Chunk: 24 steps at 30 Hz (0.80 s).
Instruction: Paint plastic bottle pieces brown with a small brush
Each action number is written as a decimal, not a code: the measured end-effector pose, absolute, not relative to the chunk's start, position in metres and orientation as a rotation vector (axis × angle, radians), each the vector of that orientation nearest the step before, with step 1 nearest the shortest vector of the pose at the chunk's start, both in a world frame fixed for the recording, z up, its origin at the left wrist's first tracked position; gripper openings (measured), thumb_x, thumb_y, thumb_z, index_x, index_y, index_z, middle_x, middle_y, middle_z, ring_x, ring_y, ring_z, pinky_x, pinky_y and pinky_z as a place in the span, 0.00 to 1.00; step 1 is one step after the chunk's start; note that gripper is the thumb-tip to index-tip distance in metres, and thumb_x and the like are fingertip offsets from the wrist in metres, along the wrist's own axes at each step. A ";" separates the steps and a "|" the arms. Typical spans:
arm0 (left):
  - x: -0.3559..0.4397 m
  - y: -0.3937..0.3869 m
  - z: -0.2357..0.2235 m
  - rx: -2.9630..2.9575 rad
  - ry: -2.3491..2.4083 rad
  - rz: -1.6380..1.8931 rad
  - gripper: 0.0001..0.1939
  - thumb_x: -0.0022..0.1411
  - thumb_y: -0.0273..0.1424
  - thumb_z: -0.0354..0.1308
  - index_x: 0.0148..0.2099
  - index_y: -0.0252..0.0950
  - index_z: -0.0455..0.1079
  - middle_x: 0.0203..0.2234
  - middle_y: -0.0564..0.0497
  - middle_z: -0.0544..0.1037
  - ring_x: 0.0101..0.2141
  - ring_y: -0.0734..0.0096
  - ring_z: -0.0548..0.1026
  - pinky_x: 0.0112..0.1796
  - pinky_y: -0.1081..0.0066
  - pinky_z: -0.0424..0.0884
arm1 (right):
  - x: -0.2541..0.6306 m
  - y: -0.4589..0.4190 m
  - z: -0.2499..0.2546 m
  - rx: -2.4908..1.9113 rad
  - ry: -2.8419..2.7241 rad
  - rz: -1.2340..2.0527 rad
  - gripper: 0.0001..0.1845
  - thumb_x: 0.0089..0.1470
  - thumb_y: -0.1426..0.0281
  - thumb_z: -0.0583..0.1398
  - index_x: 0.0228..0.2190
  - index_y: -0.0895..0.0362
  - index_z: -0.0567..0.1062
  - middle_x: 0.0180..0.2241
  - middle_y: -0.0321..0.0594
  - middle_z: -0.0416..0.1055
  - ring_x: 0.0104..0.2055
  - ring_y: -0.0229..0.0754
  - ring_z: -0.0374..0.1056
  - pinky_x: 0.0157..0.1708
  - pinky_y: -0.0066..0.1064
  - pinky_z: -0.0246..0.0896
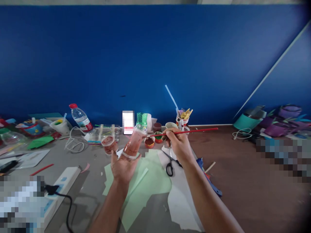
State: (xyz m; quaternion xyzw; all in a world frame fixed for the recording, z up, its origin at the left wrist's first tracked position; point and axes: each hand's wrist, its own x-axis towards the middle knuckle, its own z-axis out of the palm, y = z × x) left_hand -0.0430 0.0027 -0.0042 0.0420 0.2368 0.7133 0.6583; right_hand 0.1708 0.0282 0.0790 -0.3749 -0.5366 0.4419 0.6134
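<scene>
My left hand (125, 170) is closed round the lower end of a clear plastic bottle (132, 144), tilted and smeared with reddish-brown paint. My right hand (178, 142) pinches a red paintbrush (199, 131), its handle pointing right and its tip at the bottle's right side. Whether the bristles touch the plastic I cannot tell. Below the brush stands a small paint pot (149, 142) with brown paint. Just left of the bottle is a clear cup (109, 144) with the same brown coating. Black-handled scissors (169, 168) lie beneath my right wrist.
Pale green paper (150, 181) and white paper (181, 207) cover the table front. A red-capped water bottle (81, 118) leans at back left, near a power strip (62, 191). A cup of wooden utensils (183, 119) and a teal container (249, 119) stand along the blue partition (155, 58).
</scene>
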 end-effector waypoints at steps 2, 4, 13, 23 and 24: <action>-0.044 0.003 -0.004 0.103 0.516 1.600 0.30 0.64 0.53 0.41 0.51 0.40 0.74 0.56 0.42 0.74 0.66 0.49 0.52 0.61 0.35 0.37 | 0.169 0.027 0.079 -0.802 -1.254 1.059 0.10 0.55 0.63 0.58 0.30 0.58 0.73 0.22 0.35 0.70 0.19 0.33 0.58 0.19 0.26 0.51; -0.044 0.002 -0.003 0.119 0.492 1.571 0.32 0.64 0.54 0.41 0.52 0.38 0.73 0.56 0.40 0.73 0.67 0.49 0.51 0.62 0.36 0.37 | 0.167 0.026 0.079 -0.803 -1.273 1.067 0.11 0.56 0.63 0.58 0.31 0.58 0.73 0.22 0.35 0.70 0.19 0.33 0.58 0.18 0.26 0.51; -0.035 -0.003 0.011 0.043 0.538 1.638 0.30 0.63 0.53 0.45 0.54 0.38 0.71 0.56 0.39 0.73 0.65 0.47 0.54 0.60 0.32 0.39 | 0.164 0.026 0.078 -0.789 -1.326 1.079 0.11 0.56 0.63 0.57 0.32 0.58 0.73 0.23 0.36 0.70 0.19 0.33 0.59 0.19 0.26 0.54; -0.047 0.003 -0.017 0.155 0.447 1.553 0.35 0.61 0.56 0.44 0.57 0.37 0.69 0.58 0.36 0.70 0.65 0.47 0.54 0.61 0.35 0.41 | 0.163 0.026 0.077 -0.823 -1.413 1.078 0.11 0.57 0.64 0.56 0.31 0.58 0.73 0.24 0.37 0.72 0.19 0.33 0.59 0.19 0.26 0.54; -0.047 0.003 -0.018 0.161 0.430 1.561 0.35 0.61 0.56 0.45 0.57 0.37 0.69 0.58 0.36 0.70 0.65 0.47 0.54 0.61 0.35 0.41 | 0.163 0.026 0.077 -0.846 -1.424 1.062 0.11 0.56 0.64 0.56 0.31 0.58 0.74 0.24 0.37 0.71 0.19 0.33 0.59 0.19 0.26 0.54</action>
